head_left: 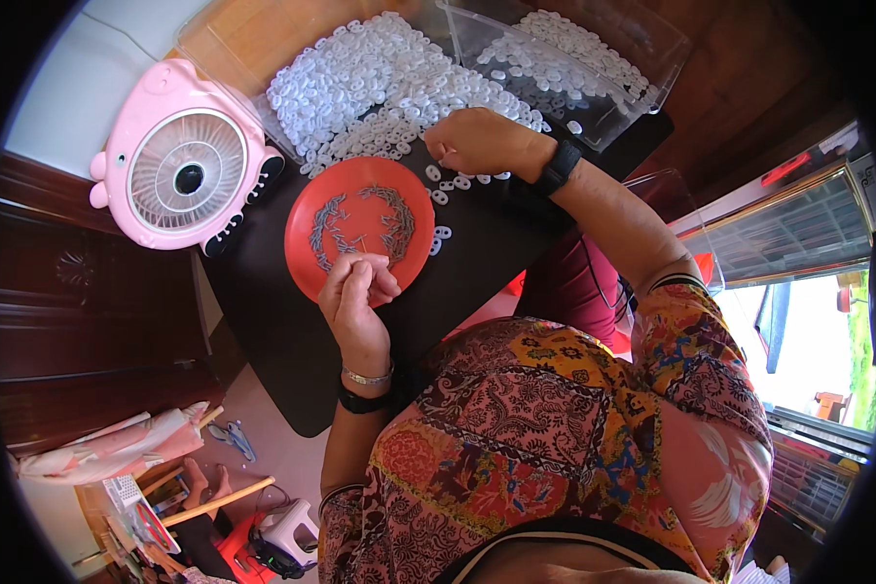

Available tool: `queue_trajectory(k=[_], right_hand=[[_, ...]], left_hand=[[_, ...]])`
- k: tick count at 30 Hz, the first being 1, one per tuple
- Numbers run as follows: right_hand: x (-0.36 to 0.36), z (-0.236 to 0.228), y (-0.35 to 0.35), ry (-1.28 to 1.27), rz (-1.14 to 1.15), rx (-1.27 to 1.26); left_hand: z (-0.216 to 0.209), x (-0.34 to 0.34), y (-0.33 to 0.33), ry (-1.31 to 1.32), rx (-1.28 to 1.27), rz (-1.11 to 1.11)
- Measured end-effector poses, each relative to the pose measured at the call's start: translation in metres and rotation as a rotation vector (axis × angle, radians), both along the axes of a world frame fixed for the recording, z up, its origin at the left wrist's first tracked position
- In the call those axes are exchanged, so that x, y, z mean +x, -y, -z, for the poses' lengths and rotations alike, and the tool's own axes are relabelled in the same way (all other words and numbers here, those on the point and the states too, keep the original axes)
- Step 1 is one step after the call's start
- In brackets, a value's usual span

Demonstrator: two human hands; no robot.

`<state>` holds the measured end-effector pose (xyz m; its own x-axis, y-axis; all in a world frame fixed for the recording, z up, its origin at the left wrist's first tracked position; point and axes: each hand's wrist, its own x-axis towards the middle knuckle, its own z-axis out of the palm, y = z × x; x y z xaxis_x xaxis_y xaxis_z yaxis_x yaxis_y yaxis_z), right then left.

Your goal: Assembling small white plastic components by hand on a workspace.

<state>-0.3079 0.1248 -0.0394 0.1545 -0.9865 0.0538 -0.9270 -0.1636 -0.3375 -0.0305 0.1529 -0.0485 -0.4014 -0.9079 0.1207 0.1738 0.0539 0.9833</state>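
Observation:
My left hand is over the near rim of a round red plate, thumb and fingers pinched together. What sits in the pinch, if anything, is too small to make out. Many small grey screw-like metal pieces lie in a rough ring on the plate. My right hand is closed, its fingers curled down at the near edge of a large heap of small white oval plastic pieces with holes. Its fingertips are partly hidden. A few loose white pieces lie on the dark table between the plate and my right hand.
A pink animal-shaped fan stands left of the plate. The heap spills from a clear plastic bin; another clear bin with white pieces stands at the far right. The dark tabletop ends at my body.

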Motion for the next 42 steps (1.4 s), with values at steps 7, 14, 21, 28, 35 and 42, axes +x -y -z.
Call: queue_trajectory(k=[7, 14, 21, 28, 35, 42], right_hand=[[-0.004, -0.013, -0.004, 0.317, -0.022, -0.055], [0.038, -0.039, -0.028, 0.907, -0.289, 0.171], [0.075, -0.051, -0.044, 0.755, -0.402, 0.110], [0.078, -0.047, -0.045, 0.753, -0.380, 0.064], [0.089, -0.053, -0.047, 0.735, -0.316, -0.059], [0.063, -0.040, -0.032, 0.381, -0.176, -0.368]], left_hand=[[0.000, 0.000, -0.001, 0.034, -0.016, 0.003], [-0.007, -0.006, -0.005, 0.091, -0.059, 0.098], [-0.008, -0.009, -0.006, 0.162, -0.122, 0.164], [-0.011, -0.005, -0.005, 0.232, -0.115, 0.236], [-0.010, -0.005, -0.006, 0.226, -0.086, 0.227], [-0.019, 0.014, 0.005, 0.100, 0.022, 0.008]])
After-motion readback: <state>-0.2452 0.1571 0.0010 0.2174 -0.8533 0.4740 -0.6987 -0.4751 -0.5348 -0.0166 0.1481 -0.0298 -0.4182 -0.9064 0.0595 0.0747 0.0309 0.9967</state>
